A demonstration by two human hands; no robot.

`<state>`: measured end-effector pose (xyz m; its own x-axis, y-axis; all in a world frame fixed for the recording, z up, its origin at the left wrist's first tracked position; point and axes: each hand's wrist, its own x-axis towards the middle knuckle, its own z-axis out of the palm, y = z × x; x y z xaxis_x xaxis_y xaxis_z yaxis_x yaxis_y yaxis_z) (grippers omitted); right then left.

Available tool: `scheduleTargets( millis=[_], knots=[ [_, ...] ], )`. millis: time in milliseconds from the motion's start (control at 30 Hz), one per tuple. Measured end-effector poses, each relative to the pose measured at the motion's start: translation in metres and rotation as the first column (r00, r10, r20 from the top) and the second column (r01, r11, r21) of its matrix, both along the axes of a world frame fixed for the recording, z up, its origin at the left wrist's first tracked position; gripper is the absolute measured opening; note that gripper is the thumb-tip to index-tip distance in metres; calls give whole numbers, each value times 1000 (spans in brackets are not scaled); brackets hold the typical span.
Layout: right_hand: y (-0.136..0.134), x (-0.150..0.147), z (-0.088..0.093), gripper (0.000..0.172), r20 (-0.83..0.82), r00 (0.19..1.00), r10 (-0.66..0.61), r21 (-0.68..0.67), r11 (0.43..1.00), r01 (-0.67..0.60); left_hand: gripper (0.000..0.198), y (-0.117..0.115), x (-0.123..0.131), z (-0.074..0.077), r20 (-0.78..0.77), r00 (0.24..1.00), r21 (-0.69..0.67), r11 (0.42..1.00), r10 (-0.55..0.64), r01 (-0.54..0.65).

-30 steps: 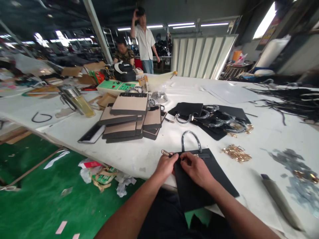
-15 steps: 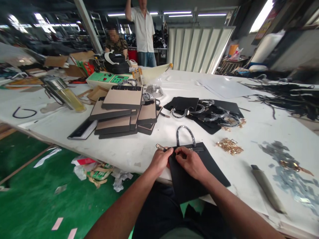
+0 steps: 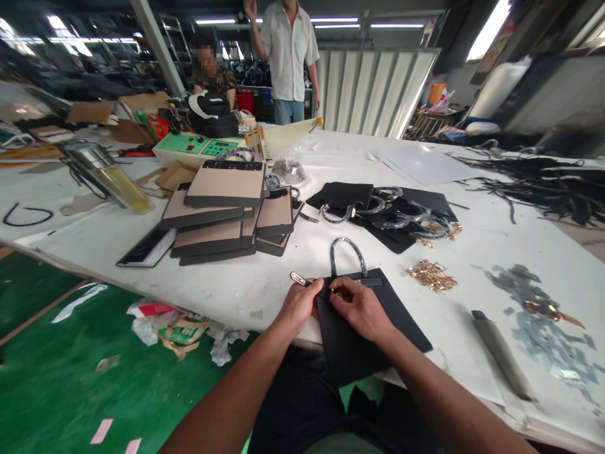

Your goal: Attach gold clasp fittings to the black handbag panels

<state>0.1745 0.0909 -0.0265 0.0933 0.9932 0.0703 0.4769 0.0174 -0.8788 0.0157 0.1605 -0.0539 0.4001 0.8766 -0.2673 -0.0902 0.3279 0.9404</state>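
Observation:
A black bag panel [image 3: 373, 334] lies over the table's front edge, with a plastic-wrapped curved handle [image 3: 348, 243] standing up from its top. My left hand [image 3: 302, 302] is closed on the panel's upper left corner, thumb on top. Beside that thumb, a dark strap with a gold-coloured metal end [image 3: 299, 278] sticks out to the left. My right hand [image 3: 354, 304] rests over the panel below the handle, thumb and finger pinched together. A tiny gold-coloured metal piece [image 3: 333, 291] glints at its fingertips; most of it is hidden.
Beige-and-black panels [image 3: 227, 183] are stacked at left, near a bottle [image 3: 108, 176]. Beyond my hands lie more black panels with wrapped handles [image 3: 392, 214]. Gold-coloured metal pieces [image 3: 431, 275] and a grey-handled tool [image 3: 503, 356] lie at right. Two people are across the table.
Both hands keep nearly the same hold on the panel, with only slight finger movement. My view has shifted a little. The standing person across the table has moved right and lowered a raised hand somewhat.

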Motion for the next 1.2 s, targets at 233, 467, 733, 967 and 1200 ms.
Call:
scheduleTargets(
  millis=[233, 467, 733, 967, 1200],
  knots=[
    [7, 1, 13, 18, 85, 993, 79, -84, 994, -72, 41, 1, -1, -11, -33, 999, 90, 996, -22, 25],
    [9, -8, 1, 22, 44, 998, -45, -20, 999, 46, 44, 1, -7, -2, -178, 984, 249, 968, 2, 43],
    [20, -17, -6, 11, -60, 997, -45, 19, 999, 47, 51, 3, -10, 6, -249, 962, 348, 937, 109, -16],
    [7, -13, 5, 17, 79, 997, 23, 189, 981, -38, 57, 7, -5, 18, -295, 951, 258, 966, 98, -19],
    [-35, 72, 40, 36, 171, 970, -173, 244, 961, 128, 56, 28, 3, 6, -363, 927, 121, 991, 95, -54]
  ],
)
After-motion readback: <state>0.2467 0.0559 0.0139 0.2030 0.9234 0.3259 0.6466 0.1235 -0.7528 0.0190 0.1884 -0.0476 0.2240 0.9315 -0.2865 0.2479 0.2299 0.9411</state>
